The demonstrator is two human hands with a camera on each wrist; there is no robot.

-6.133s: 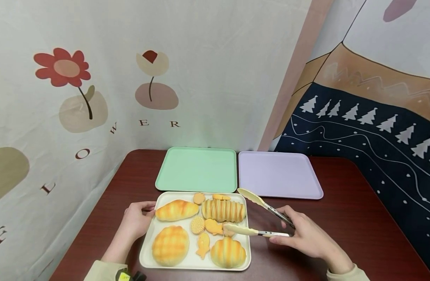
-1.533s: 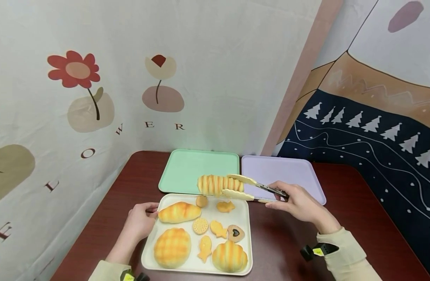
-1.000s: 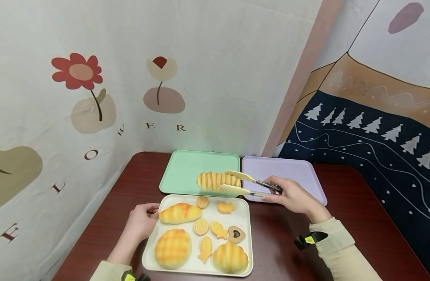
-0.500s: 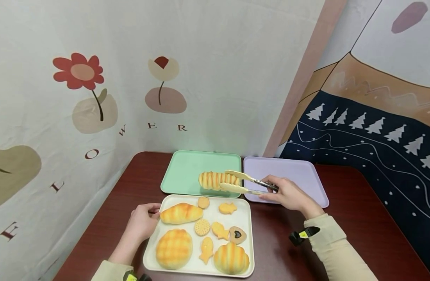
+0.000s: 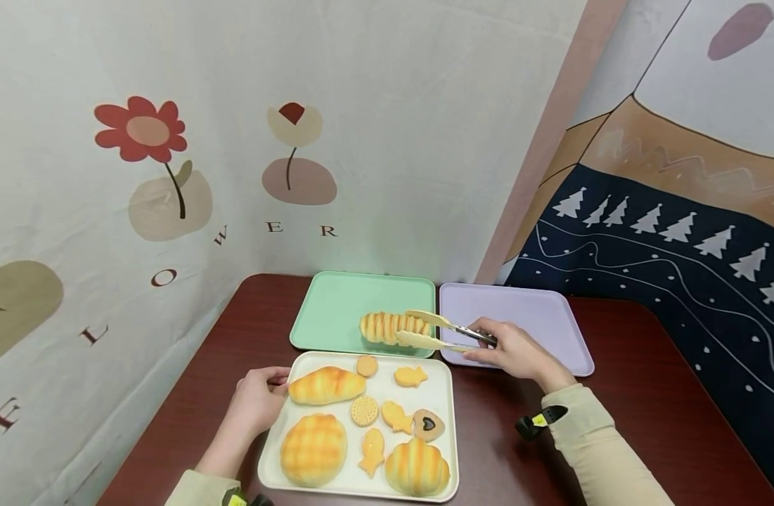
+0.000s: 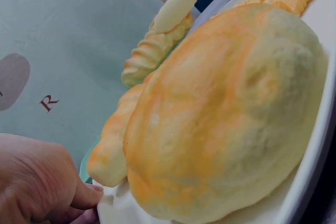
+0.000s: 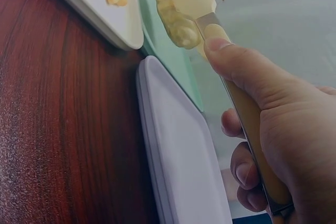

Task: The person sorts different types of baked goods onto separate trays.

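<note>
Cream tongs (image 5: 434,330) are squeezed in your right hand (image 5: 513,351), fingers curled round the handles, and they clamp the ridged loaf (image 5: 389,327) over the near right part of the green tray (image 5: 336,302); whether it already rests there I cannot tell. Your left hand (image 5: 256,400) pinches the left rim of the white tray (image 5: 453,422), thumb on top. Judging from this, one bread is nearly across, while three breads and six small cookies remain on that tray. Beside the green tray, touching it, lies a lilac tray (image 5: 538,330) on the dark red surface (image 5: 646,393). Nothing blocks the tongs.
</note>
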